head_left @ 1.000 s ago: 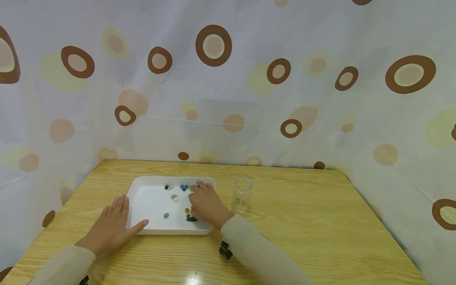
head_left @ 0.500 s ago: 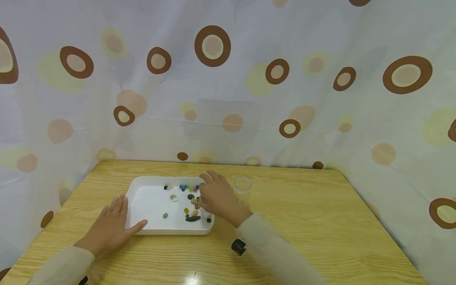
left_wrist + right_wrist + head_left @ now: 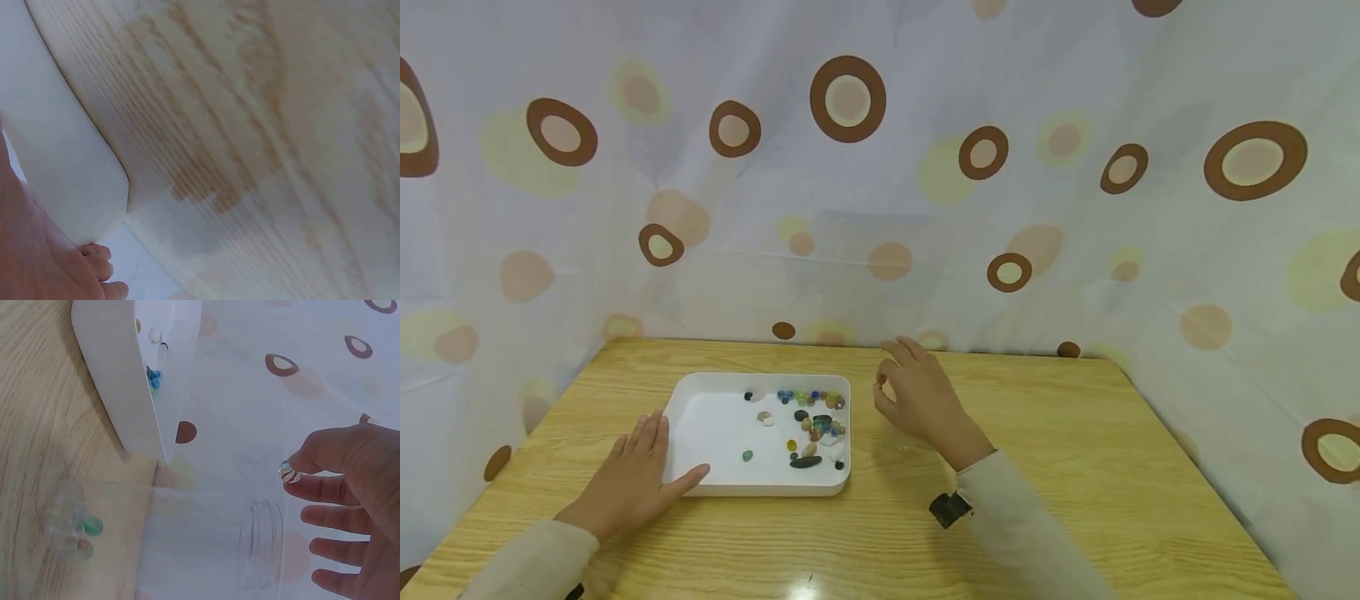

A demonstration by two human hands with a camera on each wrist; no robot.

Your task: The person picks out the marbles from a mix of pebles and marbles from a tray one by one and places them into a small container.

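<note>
My right hand (image 3: 927, 404) pinches a clear marble (image 3: 289, 472) with red and white swirls between thumb and index finger, its other fingers spread loosely. In the right wrist view, the marble is just off the mouth of a clear jar (image 3: 200, 534). A green marble (image 3: 93, 525) and a reddish one (image 3: 84, 549) lie at the jar's bottom. From the head, my hand hides most of the jar. My left hand (image 3: 634, 479) rests with straight fingers along the left side of a white tray (image 3: 715, 429), thumb over the front rim; the left wrist view shows its fingers against the tray wall.
Several coloured marbles (image 3: 801, 396) line the tray's back right. Mixed pebbles and marbles cluster at its right side, including a long dark stone (image 3: 806, 462). A green stone (image 3: 747, 456) lies nearer the front left. The wooden table (image 3: 1075, 467) meets a patterned curtain (image 3: 880, 183) behind.
My right hand has risen out of the tray's right side and moved right to the jar, with the swirled marble now visible in its pinch. The left hand has stayed put.
</note>
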